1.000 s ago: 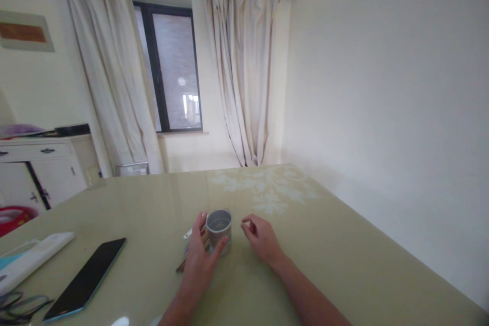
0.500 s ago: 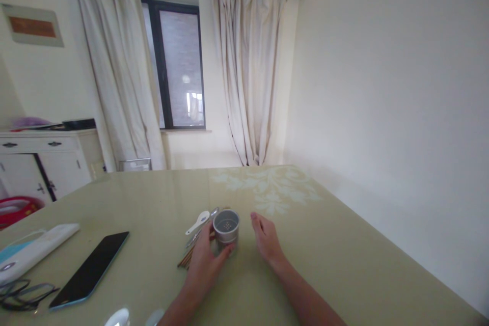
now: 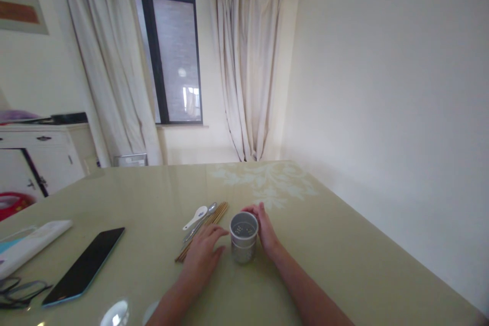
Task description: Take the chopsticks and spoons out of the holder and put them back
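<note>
Grey holder between two hands, hold not confirmed as secure

The grey, cylindrical, metal-looking holder (image 3: 243,250) stands upright, apparently on the glossy olive-green table (image 3: 328,260), its top uncovered and its inner floor dotted with small marks. The right hand (image 3: 265,228) is cupped at the holder's right and far side, fingers partly hidden behind the rim; contact looks likely, but its firmness cannot be told. The left hand (image 3: 204,250) is at the holder's left, fingers curved and thumb set apart, grasping nothing visible; whether its fingertips meet the wall cannot be confirmed.

Left of the holder lie a bundle of slim brown wooden chopsticks (image 3: 218,214), a silvery metal spoon (image 3: 212,208) and a white short-handled spoon (image 3: 195,218) with a blue mark. The left hand covers part of the bundle. Well left of the holder is a black flat phone (image 3: 86,267).

Risks, in this inspector's judgement: a push from the right hand alone could slide or tip the holder leftward, for want of a firm counter-hold; a low sweep of the left hand could scatter the chopsticks, which show no visible tie, and knock the spoons out of line
</note>
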Demonstrator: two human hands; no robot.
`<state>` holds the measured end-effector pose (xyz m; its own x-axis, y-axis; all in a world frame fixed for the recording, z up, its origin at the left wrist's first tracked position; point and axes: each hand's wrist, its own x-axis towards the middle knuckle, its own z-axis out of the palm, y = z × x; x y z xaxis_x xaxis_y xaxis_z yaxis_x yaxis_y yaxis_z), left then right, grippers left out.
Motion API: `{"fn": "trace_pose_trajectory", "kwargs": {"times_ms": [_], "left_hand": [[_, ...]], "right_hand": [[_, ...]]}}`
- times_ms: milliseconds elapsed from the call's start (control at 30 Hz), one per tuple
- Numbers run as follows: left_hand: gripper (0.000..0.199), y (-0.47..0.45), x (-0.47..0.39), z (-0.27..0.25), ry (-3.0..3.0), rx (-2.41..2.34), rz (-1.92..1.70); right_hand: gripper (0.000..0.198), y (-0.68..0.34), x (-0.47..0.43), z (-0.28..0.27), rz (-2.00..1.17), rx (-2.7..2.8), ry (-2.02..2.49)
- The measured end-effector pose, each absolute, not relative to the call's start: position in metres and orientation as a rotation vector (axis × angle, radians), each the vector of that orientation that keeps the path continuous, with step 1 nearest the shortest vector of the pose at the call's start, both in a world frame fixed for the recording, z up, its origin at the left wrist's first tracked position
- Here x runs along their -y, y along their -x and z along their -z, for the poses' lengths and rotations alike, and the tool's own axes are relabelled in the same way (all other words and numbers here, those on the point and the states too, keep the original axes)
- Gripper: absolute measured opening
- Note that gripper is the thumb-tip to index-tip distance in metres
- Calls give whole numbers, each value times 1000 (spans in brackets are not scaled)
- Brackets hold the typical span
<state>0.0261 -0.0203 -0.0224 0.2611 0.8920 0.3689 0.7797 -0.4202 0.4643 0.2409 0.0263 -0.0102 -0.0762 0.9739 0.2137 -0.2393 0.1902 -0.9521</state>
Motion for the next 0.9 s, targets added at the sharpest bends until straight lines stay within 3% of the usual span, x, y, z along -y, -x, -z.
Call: {"fn": "trace_pose_trajectory", "kwargs": {"times_ms": [200, 533, 733, 900], "left_hand": [[34, -14, 20, 22, -2308, -2068, -763], [30, -15, 22, 20, -2298, -2111, -644], [28, -15, 22, 18, -2345, -2036, -779], [33, -20, 17, 15, -2139, -1907, -1152]], "right_hand": [[87, -242, -28, 12, -1249, 1207, 876], [83, -241, -23, 8, -1137, 1255, 920], [77, -241, -25, 9, -1184, 1206, 896], [65, -245, -25, -3, -893, 1229, 852]]}}
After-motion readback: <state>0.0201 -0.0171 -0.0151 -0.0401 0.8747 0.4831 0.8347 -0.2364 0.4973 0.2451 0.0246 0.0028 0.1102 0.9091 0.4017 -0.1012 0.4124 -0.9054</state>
